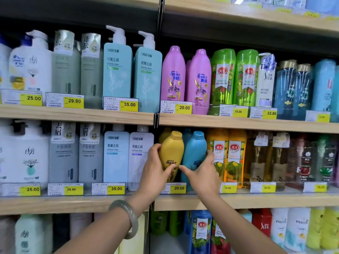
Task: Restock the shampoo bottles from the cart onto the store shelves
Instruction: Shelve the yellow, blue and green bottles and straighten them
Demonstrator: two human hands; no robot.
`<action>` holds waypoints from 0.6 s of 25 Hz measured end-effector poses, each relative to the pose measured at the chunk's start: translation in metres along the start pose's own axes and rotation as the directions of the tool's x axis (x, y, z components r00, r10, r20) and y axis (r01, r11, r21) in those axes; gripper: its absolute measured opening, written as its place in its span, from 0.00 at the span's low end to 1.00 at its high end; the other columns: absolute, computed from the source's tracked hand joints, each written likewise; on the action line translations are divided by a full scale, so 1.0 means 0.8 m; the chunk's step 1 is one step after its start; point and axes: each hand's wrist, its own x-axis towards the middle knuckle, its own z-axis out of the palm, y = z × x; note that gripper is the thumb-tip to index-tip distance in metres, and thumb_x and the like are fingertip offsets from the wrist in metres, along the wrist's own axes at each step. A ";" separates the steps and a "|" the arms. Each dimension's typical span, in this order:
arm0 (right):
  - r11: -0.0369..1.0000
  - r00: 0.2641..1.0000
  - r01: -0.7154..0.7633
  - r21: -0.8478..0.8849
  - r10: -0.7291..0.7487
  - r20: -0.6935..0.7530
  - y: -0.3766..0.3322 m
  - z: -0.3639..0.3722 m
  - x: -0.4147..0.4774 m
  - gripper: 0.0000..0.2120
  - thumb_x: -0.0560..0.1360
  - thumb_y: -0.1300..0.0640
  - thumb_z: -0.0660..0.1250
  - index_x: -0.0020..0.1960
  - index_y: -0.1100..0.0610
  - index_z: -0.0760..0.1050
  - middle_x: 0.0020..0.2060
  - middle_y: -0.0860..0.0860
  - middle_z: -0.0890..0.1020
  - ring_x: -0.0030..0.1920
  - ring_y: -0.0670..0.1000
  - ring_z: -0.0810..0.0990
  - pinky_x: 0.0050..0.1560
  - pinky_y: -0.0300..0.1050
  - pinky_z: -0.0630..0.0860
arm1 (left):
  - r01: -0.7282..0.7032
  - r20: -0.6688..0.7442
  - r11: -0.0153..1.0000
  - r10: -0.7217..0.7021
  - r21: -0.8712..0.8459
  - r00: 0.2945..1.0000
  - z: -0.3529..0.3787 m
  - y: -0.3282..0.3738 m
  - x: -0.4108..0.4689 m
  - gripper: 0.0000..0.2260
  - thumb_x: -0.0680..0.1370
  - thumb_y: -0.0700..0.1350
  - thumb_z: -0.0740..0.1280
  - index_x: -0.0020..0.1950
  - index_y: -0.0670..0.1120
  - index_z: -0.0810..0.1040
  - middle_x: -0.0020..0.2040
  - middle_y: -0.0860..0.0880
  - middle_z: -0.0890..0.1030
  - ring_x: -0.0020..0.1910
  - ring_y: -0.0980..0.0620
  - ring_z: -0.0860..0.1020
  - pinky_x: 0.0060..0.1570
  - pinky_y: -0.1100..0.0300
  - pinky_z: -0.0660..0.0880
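Though shelved, bottle (171, 153) in left grip (156, 171).

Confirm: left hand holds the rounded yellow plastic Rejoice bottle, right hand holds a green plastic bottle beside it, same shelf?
Wrong colour: in the head view the right hand holds a rounded blue plastic bottle, not green. The left hand does hold the rounded yellow plastic Rejoice bottle beside it, same shelf.
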 end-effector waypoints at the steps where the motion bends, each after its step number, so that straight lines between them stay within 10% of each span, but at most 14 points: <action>1: 0.999 1.000 0.016 -0.031 -0.016 -0.003 0.001 0.001 0.001 0.48 0.64 0.35 0.73 0.72 0.52 0.51 0.59 0.52 0.78 0.55 0.55 0.81 0.45 0.50 0.79 | -0.037 -0.027 0.997 0.039 0.068 0.999 0.001 0.000 -0.002 0.32 0.71 0.50 0.74 0.69 0.49 0.60 0.64 0.48 0.70 0.59 0.51 0.74 0.60 0.58 0.73; 5: 0.995 0.999 0.033 -0.093 -0.032 0.013 0.003 0.010 0.008 0.51 0.67 0.35 0.70 0.75 0.54 0.44 0.64 0.55 0.73 0.60 0.57 0.76 0.47 0.53 0.77 | -0.209 -0.150 0.858 0.311 0.470 0.939 0.004 -0.005 -0.005 0.33 0.66 0.50 0.77 0.65 0.43 0.66 0.60 0.44 0.74 0.60 0.49 0.66 0.57 0.52 0.73; 15: 0.969 0.999 0.051 -0.241 -0.045 0.032 -0.004 0.024 0.017 0.53 0.68 0.39 0.72 0.77 0.56 0.42 0.67 0.57 0.63 0.60 0.58 0.75 0.55 0.53 0.76 | -0.219 -0.079 0.712 0.360 0.668 0.929 0.002 -0.013 0.010 0.36 0.68 0.53 0.74 0.70 0.47 0.62 0.58 0.46 0.77 0.55 0.46 0.74 0.54 0.55 0.62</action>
